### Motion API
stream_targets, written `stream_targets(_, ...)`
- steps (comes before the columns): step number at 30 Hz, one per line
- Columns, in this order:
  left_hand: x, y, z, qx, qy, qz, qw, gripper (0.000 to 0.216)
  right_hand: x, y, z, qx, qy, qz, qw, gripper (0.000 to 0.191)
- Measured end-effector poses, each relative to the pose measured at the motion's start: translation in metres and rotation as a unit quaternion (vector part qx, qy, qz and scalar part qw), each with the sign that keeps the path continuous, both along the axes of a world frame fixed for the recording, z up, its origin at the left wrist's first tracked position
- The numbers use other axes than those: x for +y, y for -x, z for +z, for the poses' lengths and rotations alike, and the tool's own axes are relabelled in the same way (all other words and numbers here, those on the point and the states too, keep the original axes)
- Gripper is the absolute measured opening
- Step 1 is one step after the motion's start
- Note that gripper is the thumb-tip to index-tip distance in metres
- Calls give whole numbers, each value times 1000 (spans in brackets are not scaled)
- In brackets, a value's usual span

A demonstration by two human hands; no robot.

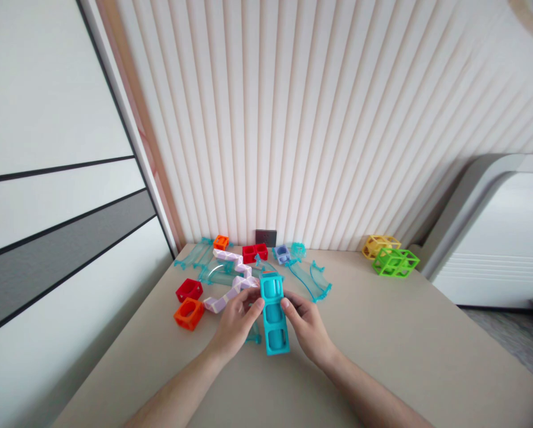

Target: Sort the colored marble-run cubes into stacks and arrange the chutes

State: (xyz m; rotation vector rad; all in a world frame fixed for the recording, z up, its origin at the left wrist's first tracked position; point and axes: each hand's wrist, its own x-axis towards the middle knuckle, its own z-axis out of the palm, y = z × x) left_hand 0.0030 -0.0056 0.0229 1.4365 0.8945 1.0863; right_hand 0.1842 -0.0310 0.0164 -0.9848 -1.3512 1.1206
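A long teal block piece (274, 315) of three stacked cubes lies on the beige table (404, 333), pointing away from me. My left hand (236, 324) grips its left side and my right hand (308, 326) grips its right side, thumbs and fingertips pressed against the upper half. Just left of my left hand runs a white-and-lilac zigzag twist toy (230, 279). A small clear teal piece (254, 336) peeks out under my left hand.
An orange cube (189, 313) and a red cube (189, 290) sit at the left. Clear teal track pieces (313, 278), a red block (254, 253), an orange cube (220, 242) and a lilac cube (282, 254) lie near the ribbed wall. Green cubes (394, 262) and a yellow cube (379, 245) stand far right.
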Motion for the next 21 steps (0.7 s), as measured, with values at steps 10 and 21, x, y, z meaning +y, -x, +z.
stream_targets(10,1,-1,-4,-31,40,-19,999,39,-1,-1,0,5,5,-12,1000,45)
stream_targets(21,3,2,-6,-50,64,-29,996,40,-1,1,-8,30,15,3,999,44)
